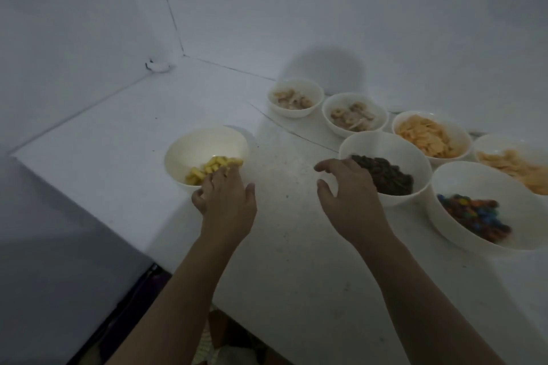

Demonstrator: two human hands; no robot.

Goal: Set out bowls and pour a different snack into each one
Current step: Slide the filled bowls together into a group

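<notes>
Bowls of snacks flank both hands: the yellow-snack bowl point(204, 154) under the left hand point(226, 197), whose fingers grip its near rim; the dark-snack bowl point(385, 169) just beyond the relaxed, empty right hand point(350, 195). Filling appears complete; next, probably, sliding this bowl toward the group.

One bowl point(204, 154) alone at left on table point(296, 246); six bowls point(385, 169) clustered right.

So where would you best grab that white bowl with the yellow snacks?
By the near rim of the white bowl of yellow snacks, from its open left side: the left hand already covers the near right edge, and the snacks are heaped there.
</notes>
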